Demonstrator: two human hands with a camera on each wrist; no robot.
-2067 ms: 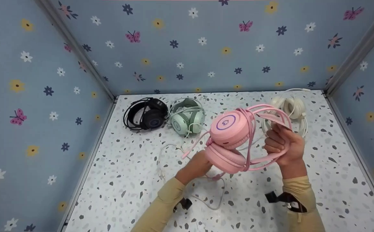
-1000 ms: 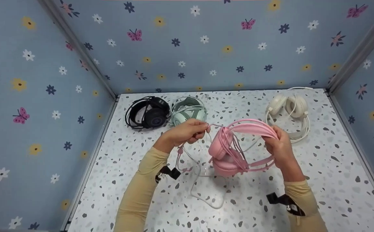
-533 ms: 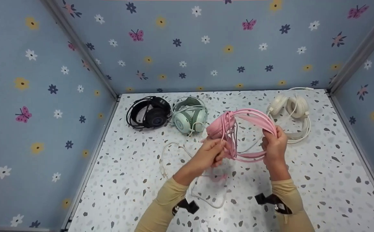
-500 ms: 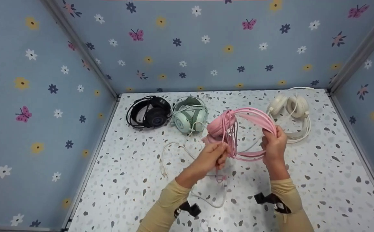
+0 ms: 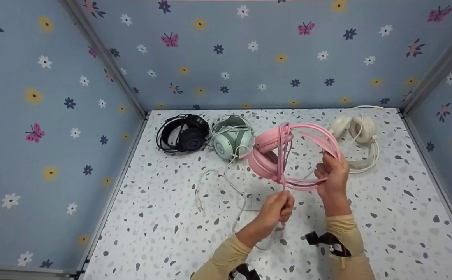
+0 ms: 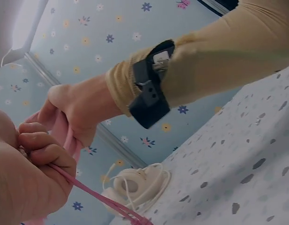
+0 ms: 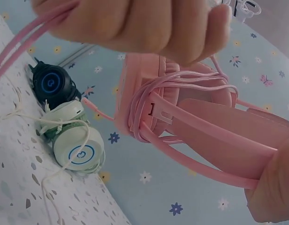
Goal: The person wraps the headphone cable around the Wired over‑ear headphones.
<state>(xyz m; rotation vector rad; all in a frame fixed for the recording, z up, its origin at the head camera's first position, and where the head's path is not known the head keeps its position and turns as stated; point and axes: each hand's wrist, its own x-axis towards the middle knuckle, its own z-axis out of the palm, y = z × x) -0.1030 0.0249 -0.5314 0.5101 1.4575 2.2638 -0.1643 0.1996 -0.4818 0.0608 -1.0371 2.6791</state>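
A pink headset [image 5: 262, 163] is held up over the table, its cable wound several times around the band beside the ear cups. My right hand [image 5: 334, 175] grips the headband, fingers curled round it. Below the ear cups my left hand [image 5: 274, 212] pinches the pink cable [image 6: 92, 191], which runs taut up to the windings. The right wrist view shows the wound loops [image 7: 146, 101] close up, with my left hand [image 7: 144, 28] crossing the top. Part of the cable is hidden inside the left fist.
Behind stand a black headset [image 5: 189, 136], a mint green headset [image 5: 226, 144] and, at the right, a white headset [image 5: 362, 130], each with its cable. A loose white cable [image 5: 238, 214] lies on the speckled table [image 5: 152, 241]. Flower-patterned walls [image 5: 233, 58] enclose the back and sides.
My left hand went from under the ear cups out to the left with the cable, then back and down below the headset, drawing the cable around. The right hand keeps its grip on the headband.
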